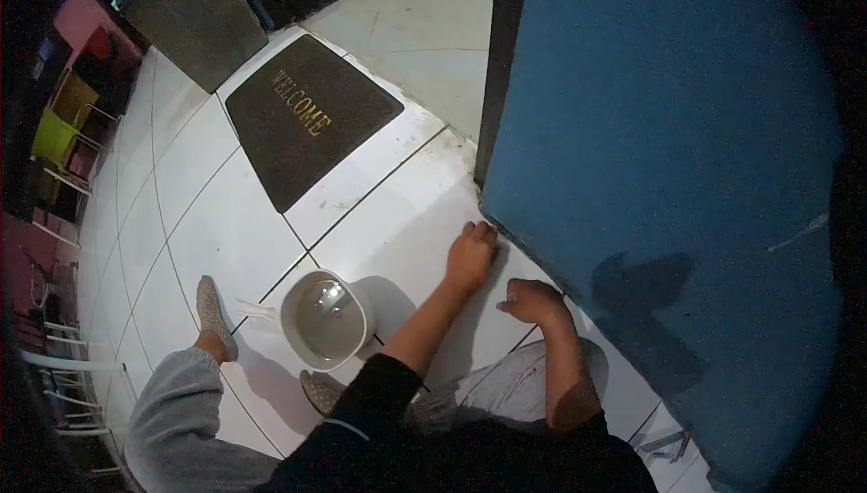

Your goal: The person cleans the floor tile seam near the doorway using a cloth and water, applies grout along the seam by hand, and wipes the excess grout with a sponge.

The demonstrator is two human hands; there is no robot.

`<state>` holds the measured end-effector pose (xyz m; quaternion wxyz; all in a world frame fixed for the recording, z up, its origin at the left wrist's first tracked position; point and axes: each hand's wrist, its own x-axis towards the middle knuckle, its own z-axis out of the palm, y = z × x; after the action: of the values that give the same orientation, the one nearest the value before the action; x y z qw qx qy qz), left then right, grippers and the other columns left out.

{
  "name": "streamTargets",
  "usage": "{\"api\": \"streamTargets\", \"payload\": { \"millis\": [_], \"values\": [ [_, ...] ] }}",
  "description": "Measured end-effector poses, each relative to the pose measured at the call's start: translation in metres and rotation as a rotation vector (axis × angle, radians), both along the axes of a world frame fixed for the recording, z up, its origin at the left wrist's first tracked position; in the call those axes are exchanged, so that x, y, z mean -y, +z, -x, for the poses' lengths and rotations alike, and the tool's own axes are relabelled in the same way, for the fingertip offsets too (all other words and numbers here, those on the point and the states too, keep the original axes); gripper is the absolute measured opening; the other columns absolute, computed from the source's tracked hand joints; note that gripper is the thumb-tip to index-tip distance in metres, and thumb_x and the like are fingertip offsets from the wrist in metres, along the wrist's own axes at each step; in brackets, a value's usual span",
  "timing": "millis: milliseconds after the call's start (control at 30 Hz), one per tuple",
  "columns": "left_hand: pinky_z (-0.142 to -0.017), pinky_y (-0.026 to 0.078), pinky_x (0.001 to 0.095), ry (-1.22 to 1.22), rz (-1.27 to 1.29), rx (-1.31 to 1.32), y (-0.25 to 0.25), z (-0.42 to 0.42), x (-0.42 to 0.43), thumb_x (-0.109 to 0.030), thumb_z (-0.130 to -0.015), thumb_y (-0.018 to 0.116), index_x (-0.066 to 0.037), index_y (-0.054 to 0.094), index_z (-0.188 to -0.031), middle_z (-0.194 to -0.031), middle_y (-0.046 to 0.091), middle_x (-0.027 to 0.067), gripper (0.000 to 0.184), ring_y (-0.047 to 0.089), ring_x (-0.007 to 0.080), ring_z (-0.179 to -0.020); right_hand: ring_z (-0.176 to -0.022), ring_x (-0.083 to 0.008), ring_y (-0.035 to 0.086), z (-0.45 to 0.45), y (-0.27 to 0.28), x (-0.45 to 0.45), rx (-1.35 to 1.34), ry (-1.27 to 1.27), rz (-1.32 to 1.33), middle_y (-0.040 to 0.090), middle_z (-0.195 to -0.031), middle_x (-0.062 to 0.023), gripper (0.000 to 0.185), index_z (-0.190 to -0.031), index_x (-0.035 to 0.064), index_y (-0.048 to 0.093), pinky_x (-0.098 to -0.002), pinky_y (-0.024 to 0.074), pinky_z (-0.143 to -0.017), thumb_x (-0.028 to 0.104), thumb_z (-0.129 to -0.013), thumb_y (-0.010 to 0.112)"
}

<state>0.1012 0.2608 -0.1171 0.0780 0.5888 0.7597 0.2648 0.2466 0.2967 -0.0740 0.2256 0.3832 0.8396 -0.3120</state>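
Note:
My left hand (472, 256) is down at the white tiled floor (397, 240), close to the foot of the blue wall (668, 132). Its fingers are curled, and whatever they may hold is hidden under them. Just to the right and nearer to me, my right hand (535, 302) is closed too, by the wall's base. A small greyish bit shows at its fingertips, too unclear to name. Left of my forearms a white dipper (368, 312) with a handle stands on the floor. Cloudy water (323, 326) fills part of it and reflects a light.
A dark doormat (307, 123) reading WELCOME lies ahead, beside a doorway. A grey cabinet or door panel (194, 19) stands beyond it. Chairs (68, 141) line the far left. My bent leg and patterned shoe (215, 317) are left of the dipper.

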Motion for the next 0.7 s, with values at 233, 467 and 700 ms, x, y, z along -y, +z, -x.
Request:
{"api": "streamTargets", "payload": {
  "millis": [233,467,700],
  "values": [
    [-0.069,0.047,0.0391,0.146,-0.016,-0.027,-0.015,-0.011,-0.007,-0.007,-0.073,0.053,0.000,0.058,-0.086,-0.088,0.054,0.0127,0.015,0.051,0.0296,-0.087,-0.095,-0.0303,0.058,0.007,-0.004,0.015,0.178,0.119,-0.015,0.061,-0.101,-0.0137,0.047,-0.104,0.0081,0.058,-0.0409,0.0451,-0.081,0.046,-0.077,0.059],
    [-0.072,0.048,0.0396,-0.004,-0.031,-0.022,-0.006,-0.004,-0.005,-0.015,-0.073,0.060,-0.001,0.057,-0.101,-0.097,0.055,0.0117,0.032,0.051,0.0293,-0.091,-0.102,-0.0316,0.056,0.002,-0.005,0.026,0.330,0.256,0.103,0.057,-0.113,-0.0154,0.052,-0.112,0.0050,0.055,-0.0440,0.0441,-0.085,0.045,-0.079,0.055],
    [-0.072,0.048,0.0396,-0.165,-0.024,-0.026,-0.024,-0.030,-0.004,-0.017,-0.070,0.062,-0.002,0.057,-0.102,-0.099,0.055,0.0113,0.036,0.051,0.0297,-0.091,-0.097,-0.0319,0.058,0.012,0.008,0.026,0.347,0.257,0.125,0.060,-0.106,-0.0152,0.052,-0.111,0.0064,0.057,-0.0435,0.0442,-0.084,0.045,-0.076,0.059]
  ]
}}
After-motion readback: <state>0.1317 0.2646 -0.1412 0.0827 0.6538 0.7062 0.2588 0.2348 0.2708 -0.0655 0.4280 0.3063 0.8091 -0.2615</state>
